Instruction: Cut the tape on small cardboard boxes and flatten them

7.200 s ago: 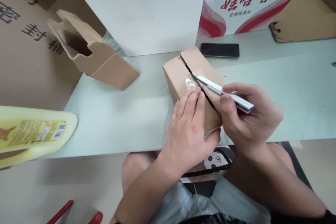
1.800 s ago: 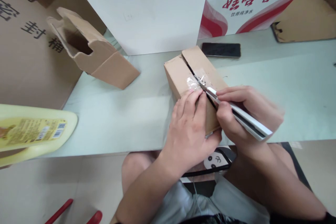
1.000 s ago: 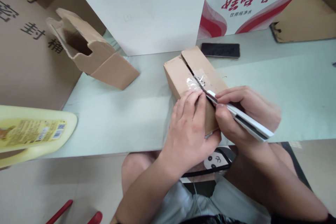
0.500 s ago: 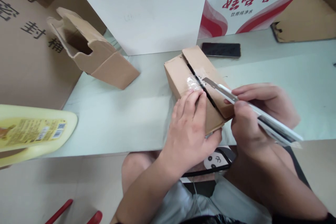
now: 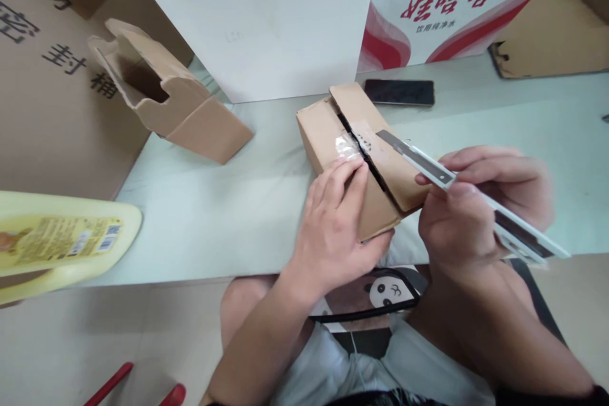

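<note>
A small cardboard box (image 5: 318, 122) sits near the table's front edge, with a dark gap between its two top flaps and clear tape (image 5: 346, 147) torn beside the gap. My left hand (image 5: 333, 219) grips the box's near left part, fingers over the left flap and thumb at the front edge. In my right hand (image 5: 476, 209) is a white utility knife (image 5: 431, 168), its metal blade out and pointing up-left. The blade tip is over the right flap, near the tape; I cannot tell whether it touches. My right fingers are closed around the handle.
A black phone (image 5: 400, 92) lies behind the box. White cartons (image 5: 266, 32) line the back. To the left stand an open cardboard box (image 5: 190, 108), a large brown carton (image 5: 42, 95) and a yellow bottle (image 5: 118, 216). Flat cardboard (image 5: 556, 32) rests at the back right.
The utility knife has moved right and slightly away from the gap, with my right hand. My left hand has shifted slightly left and stays on the box.
</note>
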The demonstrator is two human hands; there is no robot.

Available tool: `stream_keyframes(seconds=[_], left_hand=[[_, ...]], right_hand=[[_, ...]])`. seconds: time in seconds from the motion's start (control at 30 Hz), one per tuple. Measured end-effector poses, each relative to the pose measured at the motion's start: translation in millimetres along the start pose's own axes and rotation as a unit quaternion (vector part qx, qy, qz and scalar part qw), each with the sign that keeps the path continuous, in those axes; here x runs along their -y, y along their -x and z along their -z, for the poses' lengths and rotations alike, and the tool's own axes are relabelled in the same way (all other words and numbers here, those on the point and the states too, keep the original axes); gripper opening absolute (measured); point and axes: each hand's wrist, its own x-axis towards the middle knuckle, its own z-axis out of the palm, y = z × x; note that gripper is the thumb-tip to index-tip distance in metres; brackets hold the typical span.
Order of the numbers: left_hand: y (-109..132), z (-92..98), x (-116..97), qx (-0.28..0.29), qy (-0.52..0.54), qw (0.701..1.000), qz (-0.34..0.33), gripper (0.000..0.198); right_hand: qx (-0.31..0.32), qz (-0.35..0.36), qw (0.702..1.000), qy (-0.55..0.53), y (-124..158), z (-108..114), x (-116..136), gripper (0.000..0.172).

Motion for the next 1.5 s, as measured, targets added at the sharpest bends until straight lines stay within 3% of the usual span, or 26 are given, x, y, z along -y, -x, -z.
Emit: stream_keyframes(seconds=[0.17, 0.33, 0.47, 0.57, 0.73, 0.83, 1.03, 1.13, 1.23, 1.3, 1.43, 1.5], left_hand=[[-3.2, 4.6, 27.6, -0.037, 0.025, 0.998, -0.041, 0.065], [-3.2, 4.3, 50.2, -0.112, -0.007, 0.994, -0.015, 0.062], [0.2, 0.4, 57.4, -0.167, -0.048, 0.984, 0.029, 0.061], [2.8, -1.8, 58.4, -0.183, -0.075, 0.979, 0.056, 0.06], [4.3, -3.0, 63.5, -0.187, -0.031, 0.981, 0.042, 0.068], [4.6, -3.7, 69.3, -0.172, 0.03, 0.984, 0.026, 0.078], [3.3, 0.3, 65.8, -0.189, 0.129, 0.97, 0.085, 0.067], [3.9, 11.1, 55.6, -0.159, 0.201, 0.96, 0.112, 0.04], [6.8, 24.2, 47.9, -0.122, 0.272, 0.945, 0.134, 0.043], [9.6, 32.4, 47.5, -0.123, 0.322, 0.927, 0.148, 0.046], [18.4, 50.0, 58.5, -0.016, 0.515, 0.838, 0.182, 0.057], [24.7, 60.5, 67.3, 0.032, 0.562, 0.806, 0.183, 0.06]], right_hand=[[-0.07, 0.103, 0.988, -0.089, -4.6, -7.7, -21.0, 0.021], [-0.11, 0.03, 0.988, -0.099, -1.3, -6.5, -29.4, 0.037], [-0.123, 0.004, 0.987, -0.104, 1.6, -9.3, -26.1, 0.039], [-0.089, -0.03, 0.993, -0.077, 3.4, -8.2, -20.1, 0.039], [-0.01, -0.07, 0.997, -0.011, 7.8, -1.9, -13.6, 0.02], [0.001, -0.053, 0.998, -0.02, 8.6, -2.9, -9.8, 0.019], [0.011, 0.015, 1.0, -0.012, 7.3, -2.1, 6.5, 0.024], [0.107, 0.07, 0.989, 0.08, 10.5, 1.7, 19.6, 0.035], [0.234, 0.099, 0.955, 0.155, 14.9, -2.8, 34.6, 0.038], [0.264, 0.11, 0.942, 0.178, 17.3, -12.9, 43.4, 0.039], [0.299, 0.125, 0.916, 0.236, 20.9, -42.5, 56.8, 0.043], [0.33, 0.117, 0.895, 0.277, 22.3, -57.2, 63.1, 0.046]])
